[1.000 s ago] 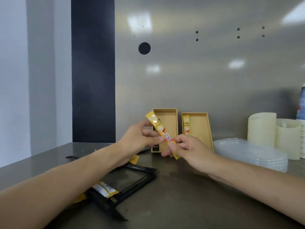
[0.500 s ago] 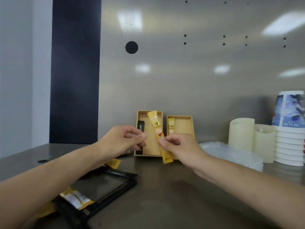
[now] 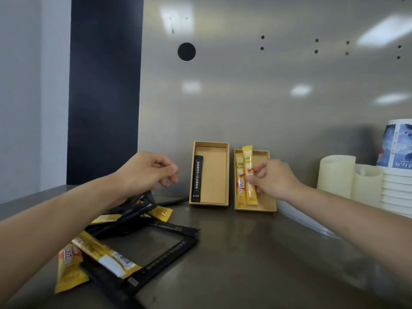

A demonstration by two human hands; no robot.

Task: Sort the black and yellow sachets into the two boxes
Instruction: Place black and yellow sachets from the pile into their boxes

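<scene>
— Sachets in hand, or none?
— One: yellow sachet (image 3: 248,158), pinched at mid-length by the right hand (image 3: 270,180), thumb against curled fingers. Grip closed on it.
— Where, exactly?
— Over the right box (image 3: 266,204), stood nearly upright, top end above the far wall, low end down inside. Touching the box floor or not: cannot tell.
— Anything else in that box?
— Yes: second yellow sachet (image 3: 240,181), flat along the left wall, just beside the held one.
— And the left box (image 3: 214,175)?
— Just left of the right one, a slight gap between, both far back on the desk (image 3: 245,264) by the steel wall (image 3: 245,97). Inside, one black sachet (image 3: 197,178), lengthwise along the left wall.
— And the left hand (image 3: 147,170)?
— Held above the desk, left of the left box. Fingers loosely curled, grip holding nothing.
— Unsorted ones?
— In a loose pile (image 3: 133,221) at near left, partly under the left forearm: black strips crossed over one another, yellow ones mixed in, one long yellow sachet (image 3: 104,255) lying across the nearest black ones.
— Right side of the desk?
— Two cream cylinders (image 3: 335,175), then a stack of paper cups (image 3: 396,188) at far right, and clear plastic pieces (image 3: 316,228) nearer in, partly behind the right forearm.
</scene>
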